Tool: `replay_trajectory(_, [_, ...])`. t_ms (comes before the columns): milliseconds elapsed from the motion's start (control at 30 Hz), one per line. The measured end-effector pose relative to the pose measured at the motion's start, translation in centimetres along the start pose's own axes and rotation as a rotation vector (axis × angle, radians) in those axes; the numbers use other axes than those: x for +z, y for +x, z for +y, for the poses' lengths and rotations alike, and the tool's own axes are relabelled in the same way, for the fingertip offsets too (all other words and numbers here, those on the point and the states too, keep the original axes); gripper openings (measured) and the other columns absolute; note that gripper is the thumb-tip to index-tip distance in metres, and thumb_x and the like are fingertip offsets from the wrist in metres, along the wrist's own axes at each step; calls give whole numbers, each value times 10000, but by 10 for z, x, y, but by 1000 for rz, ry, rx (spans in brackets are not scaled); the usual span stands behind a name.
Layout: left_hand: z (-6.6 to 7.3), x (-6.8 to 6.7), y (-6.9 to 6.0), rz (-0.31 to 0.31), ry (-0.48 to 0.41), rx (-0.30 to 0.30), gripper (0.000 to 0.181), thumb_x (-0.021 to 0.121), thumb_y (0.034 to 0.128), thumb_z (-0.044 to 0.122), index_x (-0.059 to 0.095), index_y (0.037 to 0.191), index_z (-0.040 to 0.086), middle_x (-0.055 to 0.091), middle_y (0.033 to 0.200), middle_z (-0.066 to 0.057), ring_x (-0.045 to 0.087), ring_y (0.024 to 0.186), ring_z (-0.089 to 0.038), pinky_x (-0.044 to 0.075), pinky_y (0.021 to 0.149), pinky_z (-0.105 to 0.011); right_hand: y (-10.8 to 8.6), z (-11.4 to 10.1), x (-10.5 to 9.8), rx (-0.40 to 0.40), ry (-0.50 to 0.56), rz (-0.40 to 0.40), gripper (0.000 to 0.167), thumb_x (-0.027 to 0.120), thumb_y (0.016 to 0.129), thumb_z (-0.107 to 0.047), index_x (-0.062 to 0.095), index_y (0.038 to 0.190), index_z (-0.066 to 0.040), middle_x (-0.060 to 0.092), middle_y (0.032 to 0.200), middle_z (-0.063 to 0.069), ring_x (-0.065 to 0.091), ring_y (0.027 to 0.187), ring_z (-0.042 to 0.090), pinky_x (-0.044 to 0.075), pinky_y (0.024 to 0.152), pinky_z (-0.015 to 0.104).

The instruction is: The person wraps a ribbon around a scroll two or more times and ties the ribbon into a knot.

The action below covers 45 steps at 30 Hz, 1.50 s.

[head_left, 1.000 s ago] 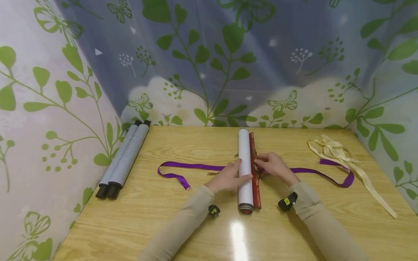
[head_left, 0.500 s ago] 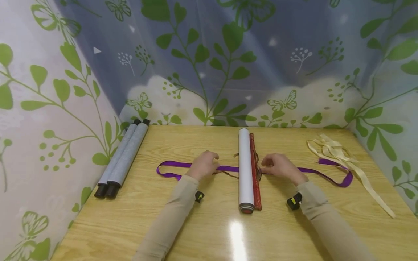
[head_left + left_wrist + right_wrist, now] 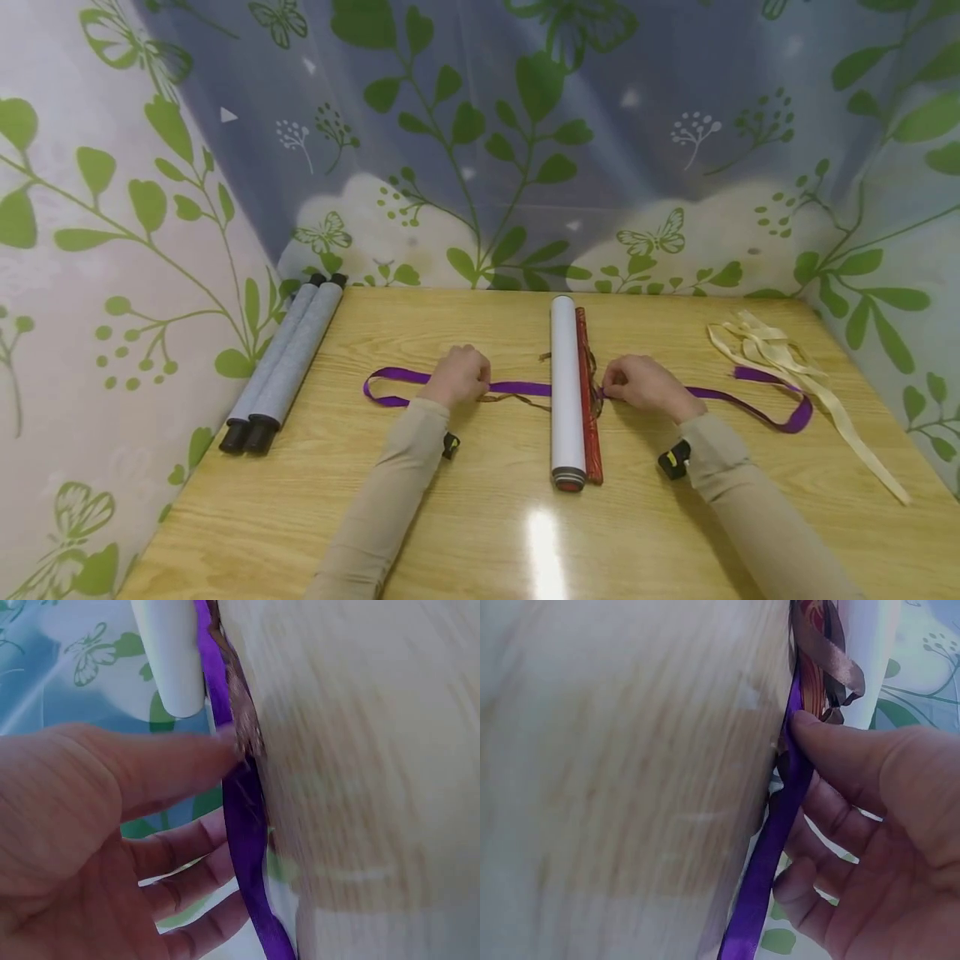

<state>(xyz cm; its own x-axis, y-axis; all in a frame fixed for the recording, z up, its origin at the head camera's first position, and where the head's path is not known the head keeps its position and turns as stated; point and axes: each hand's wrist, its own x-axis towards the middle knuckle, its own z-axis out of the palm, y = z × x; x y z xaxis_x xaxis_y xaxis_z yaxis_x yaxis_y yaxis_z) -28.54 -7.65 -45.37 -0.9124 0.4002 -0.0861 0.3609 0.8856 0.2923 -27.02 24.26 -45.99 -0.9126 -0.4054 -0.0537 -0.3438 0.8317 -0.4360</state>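
A long purple ribbon (image 3: 525,388) runs crosswise under a white rolled scroll (image 3: 567,392), which lies lengthwise on the table. Snug against the scroll's right side is a thin red patterned roll (image 3: 590,408), with a brown ribbon (image 3: 832,660) looped about it. Left of the scroll, my left hand (image 3: 459,377) pinches the purple ribbon. A frayed brown ribbon end (image 3: 246,724) lies at its thumb tip; whether it is held too I cannot tell. My right hand (image 3: 643,387) pinches the purple ribbon between thumb and fingers, just right of the red roll.
Two grey rolls with black ends (image 3: 296,367) lie side by side at the table's left edge. A loose heap of cream ribbon (image 3: 772,346) lies at the right, its tail reaching toward the front. A patterned cloth (image 3: 480,167) hangs behind the wooden table (image 3: 450,517).
My left hand has left the white scroll and moved left onto the purple ribbon. The right hand has shifted slightly right, off the red roll, to the ribbon beside it.
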Motion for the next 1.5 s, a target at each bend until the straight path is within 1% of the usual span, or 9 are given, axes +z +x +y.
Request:
replay_trajectory(100, [2, 1, 1, 0, -16, -21, 137, 648, 938, 116, 630, 803, 128, 587, 863, -24, 543, 862, -222, 479, 773, -388, 1, 0, 2, -6, -3, 3, 53, 634, 922, -93, 682, 941, -81, 666, 805, 24, 562, 722, 148, 460, 682, 344])
replay_trajectory(267, [1, 1, 3, 7, -106, -52, 133, 577, 971, 64, 584, 843, 99, 599, 792, -23, 548, 722, -175, 466, 659, -300, 3, 0, 4, -19, 23, -13, 310, 569, 950, -59, 594, 1256, -18, 603, 727, 41, 492, 587, 130, 401, 558, 296])
replay_trajectory(467, [2, 2, 7, 19, -64, -24, 200, 521, 912, -58, 639, 941, 101, 632, 839, -25, 558, 777, -187, 496, 733, -327, 7, -2, 3, -26, 21, -38, 475, 516, 946, -24, 457, 1417, 3, 667, 799, 77, 527, 614, 134, 453, 620, 337])
replay_trajectory(733, [6, 0, 17, -4, -69, -50, 286, 523, 854, -115, 655, 984, 104, 655, 899, -38, 590, 861, -209, 517, 785, -346, 10, 2, 3, 17, 36, -62, 498, 493, 961, -25, 445, 1456, -48, 618, 757, 63, 518, 620, 157, 430, 582, 320])
replay_trajectory(900, [6, 1, 22, -18, -68, -62, 275, 546, 839, -117, 644, 975, 101, 653, 914, -48, 587, 861, -210, 518, 783, -346, 14, 9, 2, 47, -15, 1, 464, 508, 958, -21, 494, 1420, -66, 717, 924, 135, 638, 730, 205, 503, 625, 374])
replay_trajectory(1067, [4, 2, 24, -10, -79, -74, 234, 531, 878, -89, 641, 968, 97, 668, 950, -66, 593, 870, -213, 519, 796, -351, 21, 14, -1, 61, -31, 62, 312, 539, 971, -43, 618, 1272, -55, 715, 903, 136, 551, 612, 161, 416, 531, 295])
replay_trajectory(1200, [3, 1, 24, 1, -108, -71, 217, 519, 895, -71, 646, 971, 88, 680, 971, -77, 609, 893, -225, 526, 816, -361, 22, 13, -3, 54, -41, 96, 222, 546, 983, -80, 677, 1158, -42, 712, 905, 127, 500, 602, 154, 381, 542, 282])
replay_trajectory(1333, [-3, 0, 23, 6, -135, -38, 147, 530, 946, 6, 652, 979, 82, 685, 969, -74, 611, 897, -222, 522, 833, -368, 18, 18, -6, 25, -4, 78, 227, 560, 991, -142, 678, 1146, -26, 705, 903, 109, 563, 691, 161, 431, 613, 307])
replay_trajectory(1500, [-20, -1, 19, -18, -169, -27, 96, 584, 987, 172, 633, 939, 103, 658, 918, -53, 555, 794, -194, 464, 722, -325, 9, 28, -16, -5, 53, -2, 328, 655, 947, -267, 664, 1184, -40, 669, 853, 46, 565, 729, 139, 452, 661, 306])
